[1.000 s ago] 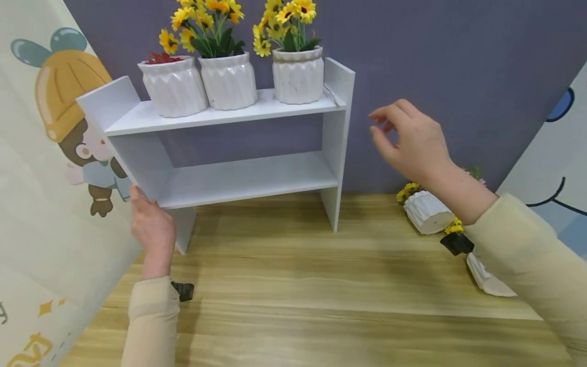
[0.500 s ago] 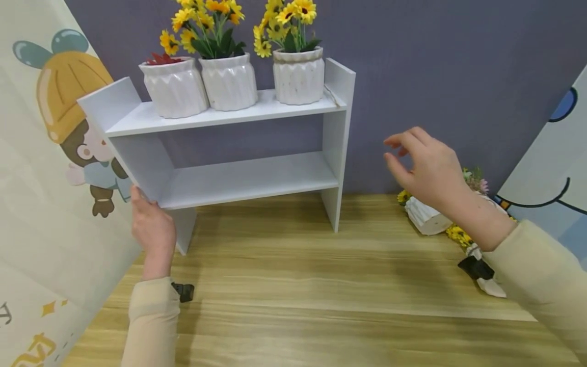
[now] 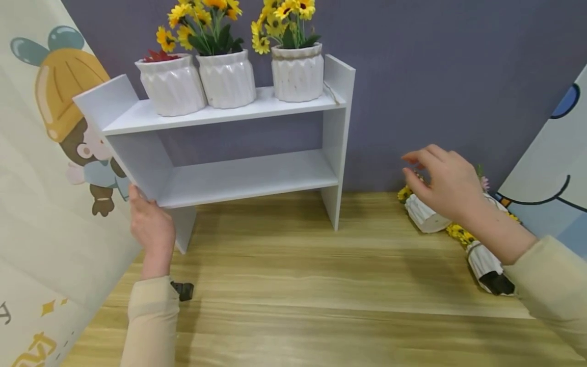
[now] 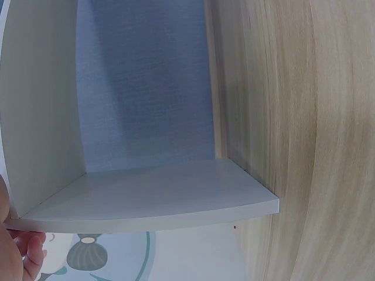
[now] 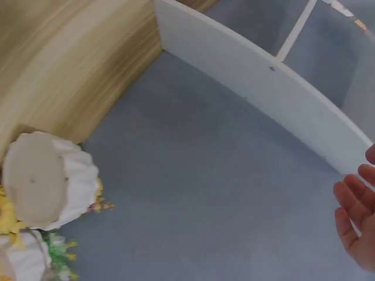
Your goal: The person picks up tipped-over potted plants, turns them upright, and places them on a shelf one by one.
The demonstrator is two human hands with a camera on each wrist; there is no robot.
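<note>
A white two-tier shelf [image 3: 252,176] stands against the grey wall. My left hand [image 3: 151,224] grips its left side panel at the lower board's height, with fingertips behind the panel in the left wrist view. My right hand [image 3: 447,183] is in the air right of the shelf, fingers loosely curved around nothing. Under and beyond it, a white flowerpot [image 3: 424,216] with yellow flowers lies on its side. On the upper board stand three white fluted pots: one with red leaves [image 3: 171,86], another with yellow flowers [image 3: 227,81], and a third with yellow flowers [image 3: 298,76] near the right end.
Another white pot [image 3: 483,262] lies tipped over at the right, partly covered by the black wrist camera [image 3: 497,282]. More flowers lie behind the right forearm. The wood-grain table [image 3: 293,285] runs up to the grey wall [image 3: 435,66]. A cartoon-printed panel [image 3: 41,204] borders the left side.
My right hand has moved down and to the right, away from the shelf and toward the lying pots. The left hand keeps its grip; the shelf and its pots stay put.
</note>
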